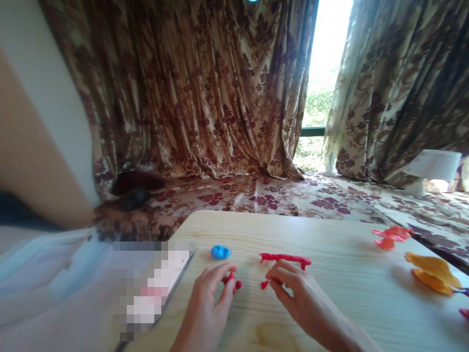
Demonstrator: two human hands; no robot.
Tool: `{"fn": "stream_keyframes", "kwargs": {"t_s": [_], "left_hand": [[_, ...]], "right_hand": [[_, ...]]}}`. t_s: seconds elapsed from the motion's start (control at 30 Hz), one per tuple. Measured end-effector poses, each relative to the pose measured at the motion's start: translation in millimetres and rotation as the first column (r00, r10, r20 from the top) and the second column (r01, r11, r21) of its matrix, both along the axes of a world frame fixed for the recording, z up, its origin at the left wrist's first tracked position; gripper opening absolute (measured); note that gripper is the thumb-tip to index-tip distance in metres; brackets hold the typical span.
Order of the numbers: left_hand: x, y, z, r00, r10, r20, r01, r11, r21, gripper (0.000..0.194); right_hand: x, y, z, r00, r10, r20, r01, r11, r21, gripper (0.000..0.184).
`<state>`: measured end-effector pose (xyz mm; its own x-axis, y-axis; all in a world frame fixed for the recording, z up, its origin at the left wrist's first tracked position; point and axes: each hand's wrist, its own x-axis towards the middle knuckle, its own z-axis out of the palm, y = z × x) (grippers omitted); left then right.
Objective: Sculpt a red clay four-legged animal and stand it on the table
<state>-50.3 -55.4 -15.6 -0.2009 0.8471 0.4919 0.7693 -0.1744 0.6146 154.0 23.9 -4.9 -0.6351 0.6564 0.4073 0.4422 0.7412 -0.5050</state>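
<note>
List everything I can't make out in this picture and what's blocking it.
All in the head view:
Red piece in the left hand: full shape, partly covered by that hand.
Red bit at the right hand: whether it is gripped; the hand covers the contact.
Flat panel: surface masked by pixel blocks.
Pinkish-red object: cut off by the right edge.
Dark shape at back left: too dark and blurred.

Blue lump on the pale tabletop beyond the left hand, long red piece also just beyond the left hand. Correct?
One slip: the long red piece lies just beyond the right hand, not the left hand; the head view shows it. The blue lump on the pale tabletop is as you said.
</note>
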Motion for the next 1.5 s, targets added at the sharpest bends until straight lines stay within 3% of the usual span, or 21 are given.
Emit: {"fn": "stream_keyframes", "kwargs": {"t_s": [0.13,0.27,0.4,0.47,0.57,0.7,0.83,1.0,1.07,1.2,1.27,1.4,1.5], "left_hand": [[-3.4,-7.0,-8.3,0.999,-0.048,-0.005,0.048,0.998,0.046,0.019],[-4.9,-12.7,-12.1,0.987,-0.073,0.145,0.077,0.997,-0.022,0.021],[-5.0,-14.9,-11.7,0.915,-0.074,0.397,0.128,0.985,-0.112,0.025],[-3.4,-14.4,-12.9,0.843,-0.058,0.535,0.165,0.974,-0.155,0.029],[4.1,-12.8,-14.6,0.670,-0.050,0.740,0.238,0.959,-0.152,0.035],[19.0,-13.1,-8.5,0.439,-0.124,0.890,0.316,0.949,-0.024,0.030],[25.4,-16.3,1.1,0.359,-0.110,0.927,0.322,0.947,-0.012,0.030],[26.8,-20.0,6.4,0.398,-0.081,0.914,0.346,0.936,-0.067,0.031],[29.3,-21.0,7.7,0.418,-0.085,0.904,0.327,0.943,-0.063,0.032],[34.4,-21.4,6.4,0.457,-0.107,0.883,0.335,0.940,-0.060,0.033],[36.1,-21.5,2.4,0.510,-0.106,0.854,0.342,0.935,-0.088,0.035],[40.6,-24.6,-6.4,0.648,-0.038,0.760,0.198,0.973,-0.120,0.035],[44.0,-28.6,-2.8,0.715,-0.107,0.691,0.197,0.979,-0.053,0.027]], "right_hand": [[-11.0,-4.4,-9.2,0.985,-0.031,0.172,0.034,0.999,-0.013,0.020],[-13.5,1.7,-18.3,0.969,-0.086,0.231,0.081,0.996,0.031,0.021],[-20.9,-4.7,-9.8,0.994,-0.035,0.103,0.036,0.999,-0.010,0.022],[-27.5,-14.5,1.5,0.996,0.052,-0.078,-0.061,0.992,-0.108,0.018],[-37.7,-28.6,16.5,0.965,0.039,-0.261,-0.087,0.981,-0.176,0.012],[-42.2,-35.9,21.1,0.948,0.046,-0.316,-0.093,0.987,-0.134,0.013],[-34.3,-38.1,18.1,0.949,0.163,-0.272,-0.170,0.985,-0.004,0.011],[-24.4,-40.9,12.0,0.963,0.207,-0.173,-0.161,0.956,0.246,0.030],[-22.4,-41.8,10.4,0.965,0.197,-0.172,-0.145,0.950,0.277,0.029],[-18.8,-43.8,12.7,0.969,0.199,-0.149,-0.165,0.964,0.210,0.023],[-17.2,-44.9,14.7,0.966,0.208,-0.154,-0.180,0.968,0.175,0.021],[-15.5,-46.8,14.0,0.955,0.182,-0.233,-0.160,0.981,0.114,0.017],[-14.0,-47.5,10.4,0.956,0.095,-0.277,-0.081,0.995,0.061,0.011]]}}
